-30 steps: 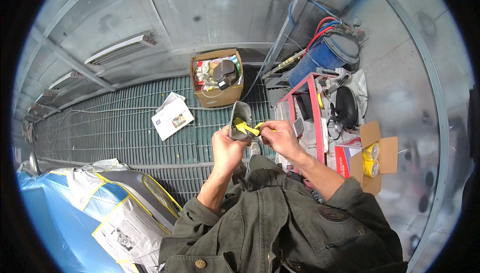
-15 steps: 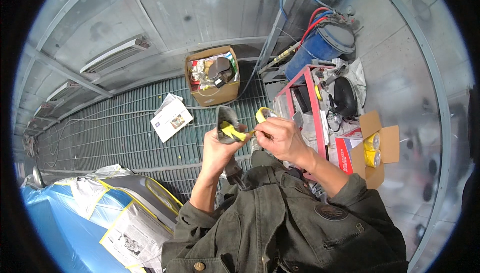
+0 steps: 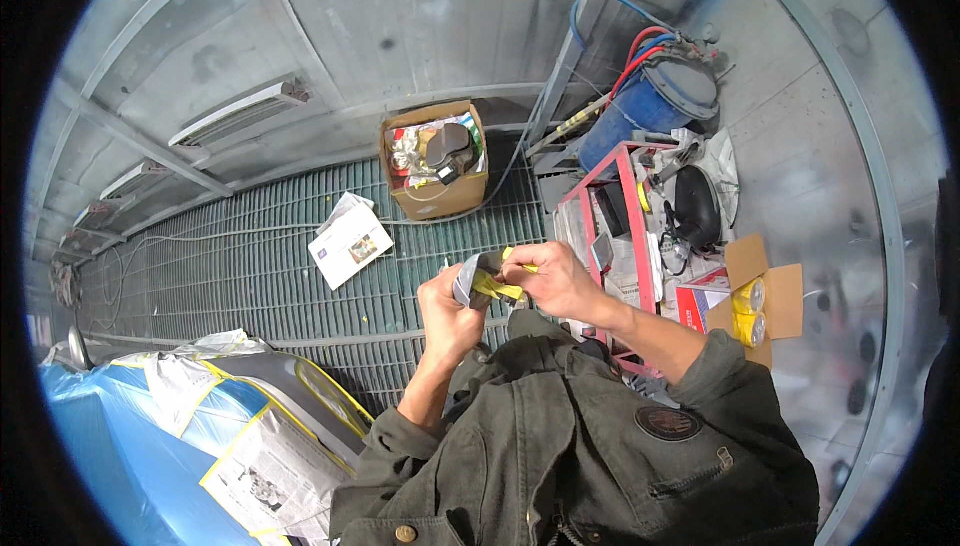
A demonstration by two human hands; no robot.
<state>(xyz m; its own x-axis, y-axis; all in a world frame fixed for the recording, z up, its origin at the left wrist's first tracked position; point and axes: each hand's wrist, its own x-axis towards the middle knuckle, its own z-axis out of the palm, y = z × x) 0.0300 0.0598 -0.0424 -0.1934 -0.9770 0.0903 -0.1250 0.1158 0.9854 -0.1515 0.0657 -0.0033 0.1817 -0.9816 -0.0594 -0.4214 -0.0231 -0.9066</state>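
My left hand point(image 3: 450, 314) is closed around a grey, curved, shell-like part point(image 3: 466, 280), raised in front of my body. Strips of yellow masking tape point(image 3: 496, 288) lie on the inner side of this part. My right hand point(image 3: 556, 282) is closed at its right edge, with fingertips pinching the yellow tape. A bit of yellow shows above the right fingers, and whether the tape roll is still there I cannot tell. The fingers hide much of the part's right side.
A cardboard box point(image 3: 440, 204) of rubbish and papers point(image 3: 350, 251) lie on the grated floor point(image 3: 250, 246). At right stand a red-framed cart point(image 3: 632, 201), a blue drum point(image 3: 625, 121) and an open carton point(image 3: 785, 296) of yellow rolls. A masked car body point(image 3: 250, 401) fills the lower left.
The grey part has turned in my left hand, and my right hand has moved in against it. The tape roll that showed above my right hand is now mostly hidden.
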